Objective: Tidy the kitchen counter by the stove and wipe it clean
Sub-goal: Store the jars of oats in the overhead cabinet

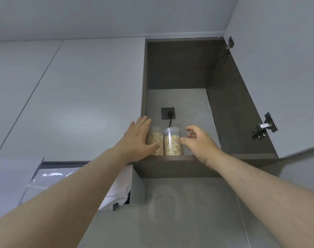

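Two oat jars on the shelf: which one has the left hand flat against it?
The left jar: the left hand lies flat across its front, hiding part of it. The right jar stands uncovered beside it.

Clear jars (172, 141) of beige oats; dark-brown cabinet (233, 104).

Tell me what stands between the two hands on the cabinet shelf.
Two clear jars of oats, side by side: the left jar against the left hand, the right jar by the right hand. The head view shows it.
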A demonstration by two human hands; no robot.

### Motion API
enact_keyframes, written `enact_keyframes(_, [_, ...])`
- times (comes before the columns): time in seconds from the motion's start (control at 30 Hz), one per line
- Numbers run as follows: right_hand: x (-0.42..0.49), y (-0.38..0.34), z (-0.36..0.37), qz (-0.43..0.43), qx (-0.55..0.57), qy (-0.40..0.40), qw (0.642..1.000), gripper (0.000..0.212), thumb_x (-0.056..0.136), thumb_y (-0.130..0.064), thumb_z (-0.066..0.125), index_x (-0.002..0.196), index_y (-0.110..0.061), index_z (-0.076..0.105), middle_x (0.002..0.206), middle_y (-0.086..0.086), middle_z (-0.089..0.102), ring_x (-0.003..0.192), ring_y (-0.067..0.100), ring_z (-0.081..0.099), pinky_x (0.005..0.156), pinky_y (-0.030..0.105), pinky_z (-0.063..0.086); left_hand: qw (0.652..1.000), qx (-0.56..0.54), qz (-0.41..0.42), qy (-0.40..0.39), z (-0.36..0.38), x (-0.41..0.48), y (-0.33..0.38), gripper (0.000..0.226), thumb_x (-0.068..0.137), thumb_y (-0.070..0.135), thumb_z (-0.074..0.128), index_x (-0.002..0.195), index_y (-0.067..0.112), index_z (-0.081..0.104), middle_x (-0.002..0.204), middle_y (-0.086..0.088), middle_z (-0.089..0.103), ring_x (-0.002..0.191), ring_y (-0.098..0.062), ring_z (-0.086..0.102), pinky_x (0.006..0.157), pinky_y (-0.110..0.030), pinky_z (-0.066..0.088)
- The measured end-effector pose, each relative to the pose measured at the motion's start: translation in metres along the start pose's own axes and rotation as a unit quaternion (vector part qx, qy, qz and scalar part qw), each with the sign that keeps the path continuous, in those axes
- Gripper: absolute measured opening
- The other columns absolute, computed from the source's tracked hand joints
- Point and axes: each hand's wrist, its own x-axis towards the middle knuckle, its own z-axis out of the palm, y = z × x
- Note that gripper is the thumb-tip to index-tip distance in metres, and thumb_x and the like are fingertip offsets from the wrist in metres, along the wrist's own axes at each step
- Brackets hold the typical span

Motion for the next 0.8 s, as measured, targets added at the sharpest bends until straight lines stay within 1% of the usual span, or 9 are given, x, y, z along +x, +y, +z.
enact_keyframes(0.07, [-0.020,-0.003,-0.002,-0.003,-0.022,0.010,1.000,0.046,0.092,-0.029,0.062,0.135,-0.025,0.046,0.135,0.000,0.050,0.125,0.018,0.050,0.100,0.034,0.043,0.997,-0.069,-0.017,-0.014,-0.009,-0.013,0.009,0.071,0.094,0.046,0.054,0.152,0.023,0.021,0.162,0.002,0.015,0.148,-0.018,0.015,0.118,-0.035,0.011])
enact_keyframes(0.13, [-0.040,-0.007,-0.003,-0.020,-0.037,0.021,0.999,0.035,0.090,-0.024,0.063,0.124,-0.026,0.053,0.127,-0.003,0.056,0.121,0.016,0.053,0.100,0.031,0.043,0.991,-0.130,-0.021,0.039,-0.019,-0.028,0.020,0.052,0.094,0.036,0.057,0.142,0.021,0.042,0.147,0.001,0.044,0.120,-0.011,0.045,0.099,-0.032,0.045])
enact_keyframes(0.17, [-0.051,-0.008,-0.003,-0.027,-0.038,0.024,0.999,0.030,0.090,-0.021,0.063,0.118,-0.027,0.055,0.121,-0.005,0.058,0.117,0.014,0.055,0.101,0.031,0.044,0.987,-0.146,-0.019,0.069,-0.024,-0.037,0.026,0.046,0.094,0.032,0.057,0.138,0.021,0.047,0.141,0.002,0.051,0.111,-0.007,0.047,0.092,-0.027,0.047])
enact_keyframes(0.27, [-0.087,-0.011,-0.003,-0.028,-0.032,0.019,0.999,0.025,0.090,-0.015,0.062,0.106,-0.032,0.058,0.113,-0.011,0.062,0.110,0.007,0.058,0.102,0.031,0.047,0.973,-0.189,0.012,0.129,-0.033,-0.068,0.045,0.040,0.093,0.027,0.058,0.133,0.025,0.054,0.133,0.012,0.055,0.117,0.000,0.046,0.098,-0.016,0.036])
enact_keyframes(0.33, [-0.113,-0.012,-0.002,-0.031,-0.024,0.014,0.999,0.030,0.088,-0.012,0.064,0.099,-0.040,0.059,0.111,-0.014,0.065,0.110,0.003,0.060,0.099,0.030,0.048,0.960,-0.241,0.028,0.140,-0.034,-0.093,0.056,0.035,0.090,0.026,0.060,0.125,0.026,0.060,0.119,0.023,0.058,0.105,0.012,0.046,0.090,-0.001,0.034])
enact_keyframes(0.4, [-0.142,-0.014,-0.002,-0.030,-0.027,0.002,0.999,0.033,0.088,-0.010,0.064,0.099,-0.041,0.060,0.110,-0.014,0.065,0.110,-0.002,0.059,0.095,0.023,0.048,0.949,-0.293,0.033,0.111,-0.029,-0.122,0.062,0.035,0.084,0.036,0.058,0.119,0.032,0.063,0.110,0.032,0.058,0.102,0.014,0.048,0.082,0.002,0.035])
enact_keyframes(0.53, [-0.206,-0.013,-0.004,-0.010,-0.045,-0.033,0.998,0.035,0.089,-0.007,0.063,0.108,-0.036,0.060,0.113,-0.015,0.064,0.110,-0.008,0.056,0.088,0.010,0.046,0.937,-0.340,0.066,0.043,-0.001,-0.178,0.069,0.046,0.078,0.050,0.053,0.121,0.036,0.062,0.110,0.044,0.049,0.108,0.027,0.042,0.087,0.005,0.031])
enact_keyframes(0.7, [-0.289,0.005,-0.015,0.065,-0.099,-0.050,0.992,0.043,0.090,-0.008,0.063,0.106,-0.046,0.053,0.116,-0.023,0.061,0.112,-0.013,0.053,0.091,0.008,0.044,0.917,-0.391,0.075,-0.027,0.044,-0.241,0.087,0.053,0.077,0.056,0.049,0.119,0.029,0.066,0.114,0.040,0.049,0.110,0.019,0.049,0.095,-0.004,0.037])
enact_keyframes(0.8, [-0.336,0.013,-0.027,0.124,-0.109,-0.045,0.985,0.041,0.090,-0.008,0.062,0.109,-0.044,0.054,0.117,-0.023,0.061,0.113,-0.013,0.053,0.092,0.008,0.044,0.911,-0.398,0.065,-0.085,0.066,-0.277,0.101,0.060,0.077,0.059,0.046,0.124,0.026,0.064,0.117,0.036,0.047,0.108,0.023,0.041,0.091,0.007,0.026])
